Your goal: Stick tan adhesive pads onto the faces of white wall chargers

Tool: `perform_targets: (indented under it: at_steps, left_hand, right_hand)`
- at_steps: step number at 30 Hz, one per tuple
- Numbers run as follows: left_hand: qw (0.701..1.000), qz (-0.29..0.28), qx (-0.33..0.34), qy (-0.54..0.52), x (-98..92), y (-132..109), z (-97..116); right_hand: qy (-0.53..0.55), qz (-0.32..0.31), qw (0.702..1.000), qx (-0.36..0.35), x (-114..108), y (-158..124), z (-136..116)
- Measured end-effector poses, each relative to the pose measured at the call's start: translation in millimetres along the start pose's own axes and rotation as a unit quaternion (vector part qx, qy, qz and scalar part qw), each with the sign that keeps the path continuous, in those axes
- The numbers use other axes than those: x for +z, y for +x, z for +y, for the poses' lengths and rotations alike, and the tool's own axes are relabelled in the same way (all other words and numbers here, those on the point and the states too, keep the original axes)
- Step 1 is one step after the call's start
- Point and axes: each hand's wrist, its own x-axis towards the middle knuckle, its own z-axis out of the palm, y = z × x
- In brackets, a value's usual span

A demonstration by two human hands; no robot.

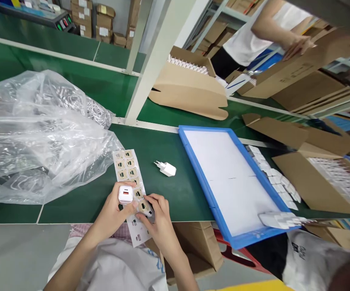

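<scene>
My left hand (114, 210) holds a small white charger (125, 194) upright, its port face with a red mark turned toward me. My right hand (157, 216) pinches the lower part of a sticker sheet (129, 169), which lies on the green table (163, 190) and overhangs its near edge. The sheet carries several small stickers, and some spots near my fingers are bare. A second white charger (166, 168) with two prongs lies loose on the table, apart from both hands.
A large clear plastic bag (38, 133) lies at left. A blue-framed tray (232, 182) with a white surface sits at right beside cardboard boxes (317, 178) of white chargers. A white post (157, 60) rises behind. Another person's hand (298, 45) holds cardboard at the far right.
</scene>
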Motion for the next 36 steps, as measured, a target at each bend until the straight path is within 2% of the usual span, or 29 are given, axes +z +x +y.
perform_targets:
  at_steps: [6,14,19,24,27,30,33,36]
  left_hand:
    - [0.999,-0.027,-0.018,0.014,1.9,1,0]
    - [0.996,-0.066,-0.052,0.020,-1.8,-1,-1]
    - [0.994,-0.060,-0.050,0.076,0.3,0,4]
    - [0.993,-0.055,-0.061,0.090,1.9,1,5]
    - [0.991,-0.047,-0.065,0.109,3.9,2,6]
    - [0.989,-0.036,-0.054,0.133,6.5,3,8]
    - [0.988,-0.030,-0.045,0.142,8.2,3,9]
    - [0.988,-0.030,-0.048,0.146,8.8,3,8]
  right_hand:
    - [0.032,0.003,0.999,0.027,-5,3,-4]
    - [0.060,-0.075,0.992,0.086,-24,18,-16]
    - [0.088,-0.102,0.986,0.094,-35,19,-18]
    - [0.072,-0.071,0.994,0.044,-35,20,-13]
    - [-0.009,0.007,1.000,-0.011,-29,15,-13]
    - [-0.074,0.070,0.991,-0.091,-24,7,-12]
    - [-0.079,0.070,0.982,-0.156,-20,-1,-9]
    - [-0.084,0.077,0.978,-0.177,-17,-6,-6]
